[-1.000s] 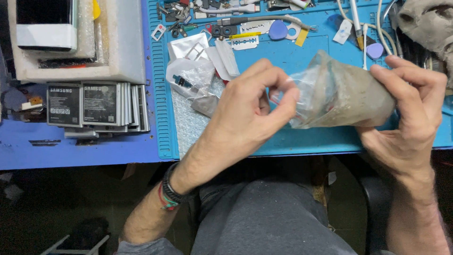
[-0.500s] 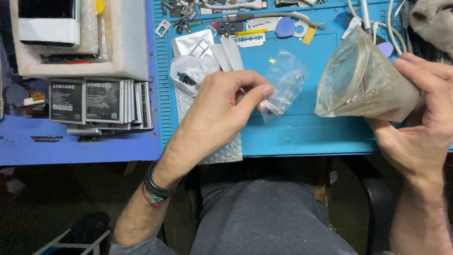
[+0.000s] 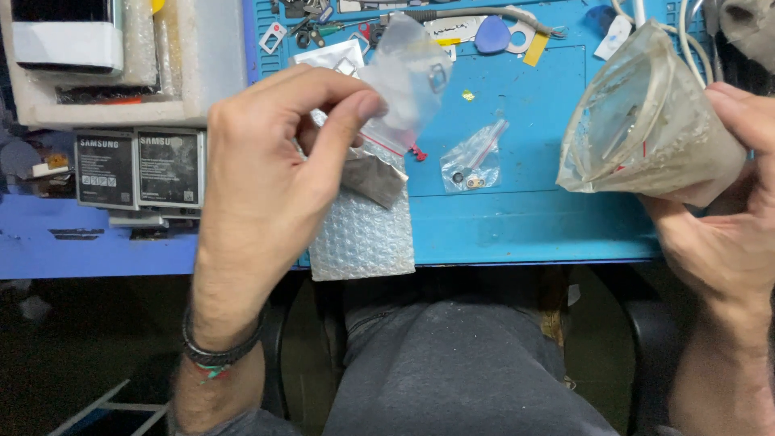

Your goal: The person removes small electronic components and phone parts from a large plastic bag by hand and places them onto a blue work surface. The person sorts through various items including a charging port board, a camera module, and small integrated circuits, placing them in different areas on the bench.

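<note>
- Nearest the camera, grey trousers fill the bottom middle; the person's forearms come up on either side, the left one wearing dark and coloured wristbands (image 3: 211, 357).
- The left hand (image 3: 262, 173) is raised over the desk edge, its grip narrow: thumb and forefinger pinch the sealed end of a small clear zip bag (image 3: 408, 77). A little square part shows inside, too small to make out.
- The back of this hand hides part of the row of flat phone batteries (image 3: 137, 169) and whatever lies under it.
- The right hand (image 3: 726, 218) is cut off at the frame's right edge; its grip wraps a large cloudy plastic bag (image 3: 646, 121), held open-mouthed toward the left above the desk. Its contents are hard to see through the murky film, apart from thin red marks.
- Between the hands, on the blue mat (image 3: 525, 218), lie a sheet of bubble wrap (image 3: 363, 238) that overhangs the desk edge, and a second tiny zip bag (image 3: 472, 161) with 2 small ring-like bits.
- Farther back: blue picks, cables and small tools, cut off by the top edge, and a white foam tray (image 3: 210, 64) at the left.
</note>
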